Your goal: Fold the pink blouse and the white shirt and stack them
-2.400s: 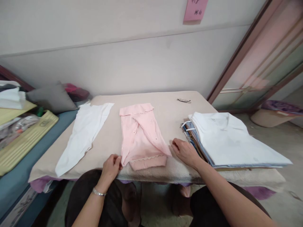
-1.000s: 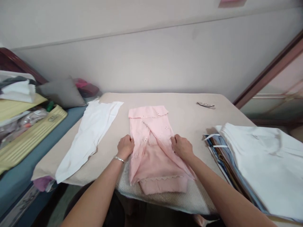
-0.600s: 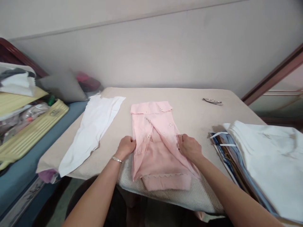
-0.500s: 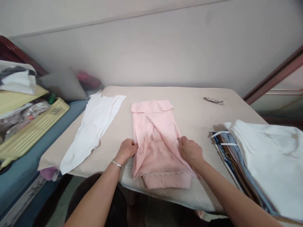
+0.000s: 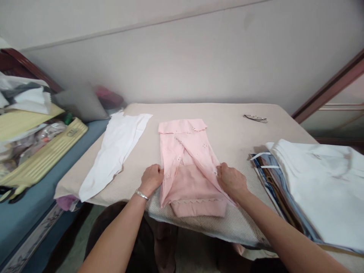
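Note:
A pink garment (image 5: 196, 185) with small eyelet flowers and a scalloped trim lies in front of me. Its far end forms a straight folded band, and its front layers part in an upside-down V over a plain pink layer. My left hand (image 5: 152, 177) pinches the garment's left edge; a silver bangle circles that wrist. On the opposite edge, my right hand (image 5: 231, 179) grips the cloth with curled fingers. The fingertips of both hands are partly hidden.
The garment rests on a beige padded table (image 5: 227, 132). To the left lies a white cloth (image 5: 116, 151); to the right, white folded clothing (image 5: 321, 189) tops a stack of garments. Eyeglasses (image 5: 256, 118) sit at the back right. A yellow open suitcase (image 5: 57, 148) stands far left.
Both hands keep hold of the garment's sides. The near edge of the pink cloth sits slightly farther from me, and the camera view has shifted a little.

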`<state>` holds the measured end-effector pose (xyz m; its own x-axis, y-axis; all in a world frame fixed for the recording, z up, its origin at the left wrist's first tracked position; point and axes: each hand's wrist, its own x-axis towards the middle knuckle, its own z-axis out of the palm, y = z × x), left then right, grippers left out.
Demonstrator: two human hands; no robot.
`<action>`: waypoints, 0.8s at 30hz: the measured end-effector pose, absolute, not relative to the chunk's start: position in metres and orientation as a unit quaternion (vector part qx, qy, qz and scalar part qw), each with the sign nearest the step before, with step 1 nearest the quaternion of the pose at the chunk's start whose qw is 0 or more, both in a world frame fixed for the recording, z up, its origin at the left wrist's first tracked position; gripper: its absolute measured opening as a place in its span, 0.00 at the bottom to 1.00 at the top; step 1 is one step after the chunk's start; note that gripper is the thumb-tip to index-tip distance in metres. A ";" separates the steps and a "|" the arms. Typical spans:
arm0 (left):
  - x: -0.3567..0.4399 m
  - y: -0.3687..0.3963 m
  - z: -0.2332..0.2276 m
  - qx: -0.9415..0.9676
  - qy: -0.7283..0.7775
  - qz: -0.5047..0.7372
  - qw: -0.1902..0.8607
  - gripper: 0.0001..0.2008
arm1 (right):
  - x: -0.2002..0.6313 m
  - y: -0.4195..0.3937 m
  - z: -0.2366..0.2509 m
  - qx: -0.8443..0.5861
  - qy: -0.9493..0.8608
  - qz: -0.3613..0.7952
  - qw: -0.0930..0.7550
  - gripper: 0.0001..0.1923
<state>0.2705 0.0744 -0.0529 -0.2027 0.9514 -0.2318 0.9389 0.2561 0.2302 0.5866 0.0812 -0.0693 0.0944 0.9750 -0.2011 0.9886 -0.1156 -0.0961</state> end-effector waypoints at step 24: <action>0.259 -0.018 -0.036 0.850 0.526 0.027 0.007 0.38 | 0.643 0.050 -0.031 0.547 0.833 -0.053 0.057 0.20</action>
<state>0.2592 -0.0182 -0.0358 0.4449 0.8948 0.0377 0.8940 -0.4462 0.0402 0.6433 0.0496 -0.0314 -0.3941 0.9061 -0.1537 0.9183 0.3951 -0.0254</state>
